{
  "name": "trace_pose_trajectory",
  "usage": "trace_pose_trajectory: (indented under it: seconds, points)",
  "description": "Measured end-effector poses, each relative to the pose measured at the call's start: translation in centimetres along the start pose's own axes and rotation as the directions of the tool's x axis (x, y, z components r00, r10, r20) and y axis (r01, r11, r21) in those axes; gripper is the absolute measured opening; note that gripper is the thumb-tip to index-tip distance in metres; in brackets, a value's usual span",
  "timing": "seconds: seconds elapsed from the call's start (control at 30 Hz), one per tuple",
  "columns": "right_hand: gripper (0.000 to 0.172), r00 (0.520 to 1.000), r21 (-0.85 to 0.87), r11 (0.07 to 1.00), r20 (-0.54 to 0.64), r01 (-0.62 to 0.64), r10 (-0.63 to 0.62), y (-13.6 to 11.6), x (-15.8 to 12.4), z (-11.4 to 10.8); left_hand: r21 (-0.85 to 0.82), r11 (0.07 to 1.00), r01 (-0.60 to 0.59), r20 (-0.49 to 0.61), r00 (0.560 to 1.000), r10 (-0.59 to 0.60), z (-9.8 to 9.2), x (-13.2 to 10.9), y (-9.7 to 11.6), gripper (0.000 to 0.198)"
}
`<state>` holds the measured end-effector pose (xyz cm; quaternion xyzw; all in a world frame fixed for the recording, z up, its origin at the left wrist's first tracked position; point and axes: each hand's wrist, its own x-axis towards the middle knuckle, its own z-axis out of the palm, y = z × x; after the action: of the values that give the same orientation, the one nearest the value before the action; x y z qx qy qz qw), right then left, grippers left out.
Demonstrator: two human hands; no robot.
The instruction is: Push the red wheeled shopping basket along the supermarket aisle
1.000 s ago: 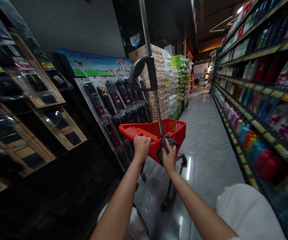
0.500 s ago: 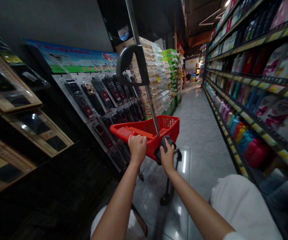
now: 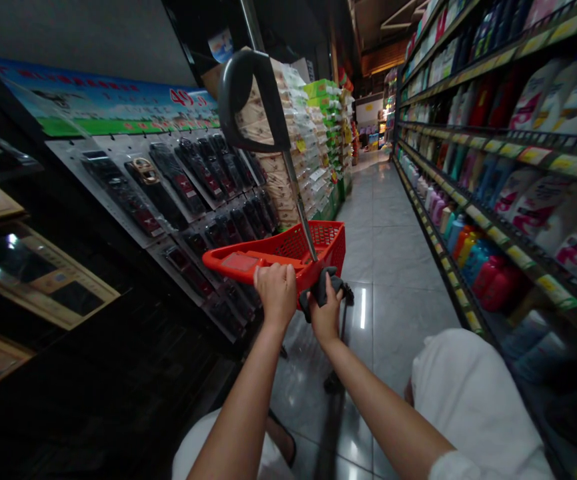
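Observation:
A red plastic shopping basket (image 3: 337,248) with perforated sides sits on a wheeled stand in front of me. My left hand (image 3: 277,293) is closed over its near rim. In my right hand (image 3: 326,315) is a bunched dark grey cloth (image 3: 324,285), pressed against the near right corner of the basket. The fingers curl round the cloth, which hides part of that corner. A metal pole (image 3: 298,190) rises at the basket, with a dark grey loop handle (image 3: 225,100) on it.
Belts in plastic packs (image 3: 168,173) hang on a display at left, beside framed boxes (image 3: 43,267). Stacked cartons (image 3: 273,173) stand behind the basket. Shelves of bottles (image 3: 498,280) line the right side. Grey floor tiles (image 3: 398,253) run down the aisle between; my white-clad knee (image 3: 468,393) is at right.
The view has shifted, so the basket, pole and belt display appear further left. My left hand keeps its grip on the rim. My right hand and the cloth have shifted slightly at the corner.

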<state>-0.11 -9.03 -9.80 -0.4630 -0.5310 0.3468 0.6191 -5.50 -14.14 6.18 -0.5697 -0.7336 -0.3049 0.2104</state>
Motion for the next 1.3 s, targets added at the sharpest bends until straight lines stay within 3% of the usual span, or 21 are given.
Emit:
trace_pose_trajectory:
  seconds: [0.07,0.17,0.23,0.3,0.4,0.5,0.57,0.73,0.8,0.93,1.0,1.1,1.2,1.3]
  points:
    - [0.063,0.998,0.051,0.998,-0.053,0.027,-0.024,0.7,0.2,-0.1,0.003,1.0,-0.02,0.03,0.999,0.02,-0.2,-0.3,0.8,0.043]
    - [0.06,0.982,0.108,0.988,-0.138,-0.112,0.126,4.1,0.4,-0.7,-0.075,0.991,-0.115,0.138,0.983,0.124,-1.1,-0.3,0.8,0.042]
    - [0.061,0.959,0.114,0.967,-0.147,-0.226,0.241,6.0,0.4,-1.1,-0.188,0.961,-0.204,0.19,0.952,0.239,-1.8,0.5,-0.2,0.041]
    - [0.06,0.955,0.124,0.963,-0.149,-0.237,0.255,6.0,0.7,-1.2,-0.206,0.947,-0.246,0.142,0.95,0.278,-2.4,1.9,-2.0,0.038]
    - [0.059,0.979,0.169,0.983,-0.175,-0.076,0.106,3.1,1.5,-0.8,-0.092,0.983,-0.16,0.124,0.977,0.171,-2.5,4.2,-5.3,0.042]
    - [0.061,0.988,0.211,0.976,-0.151,0.05,-0.018,1.3,2.3,-0.1,0.007,0.994,-0.105,0.227,0.969,0.101,-2.1,5.7,-7.6,0.048]
    - [0.06,0.988,0.204,0.978,-0.154,0.029,0.003,2.4,2.2,0.2,0.059,0.994,-0.095,0.255,0.964,0.077,-1.8,6.0,-8.1,0.048]
    - [0.069,0.958,0.123,0.972,-0.18,-0.202,0.222,7.5,0.2,0.9,0.08,0.993,-0.087,0.249,0.966,0.065,-1.7,5.8,-7.6,0.05]
    - [0.071,0.965,0.088,0.979,-0.175,-0.184,0.197,6.8,-0.2,1.5,0.038,0.996,-0.085,0.248,0.966,0.073,-1.8,5.6,-7.5,0.05]
    - [0.072,0.988,0.033,0.998,-0.138,-0.062,0.066,3.0,0.3,2.6,-0.084,0.99,-0.11,0.224,0.966,0.127,-1.8,5.5,-7.8,0.051]
    - [0.072,0.991,0.03,0.998,-0.126,-0.051,0.055,2.5,0.4,2.9,-0.117,0.986,-0.12,0.206,0.968,0.142,-1.7,5.4,-7.8,0.051]
    - [0.073,0.974,0.039,0.984,-0.136,-0.175,0.179,5.4,-0.4,3.0,-0.122,0.986,-0.113,0.189,0.973,0.135,-1.6,5.2,-7.7,0.051]
    - [0.077,0.928,0.072,0.938,-0.138,-0.339,0.346,11.0,-1.8,2.9,-0.11,0.987,-0.113,0.181,0.975,0.132,-1.6,5.1,-7.5,0.051]
    - [0.078,0.906,0.047,0.916,-0.137,-0.399,0.401,16.1,-2.5,2.2,-0.099,0.988,-0.114,0.18,0.975,0.131,-1.6,5.0,-7.2,0.05]
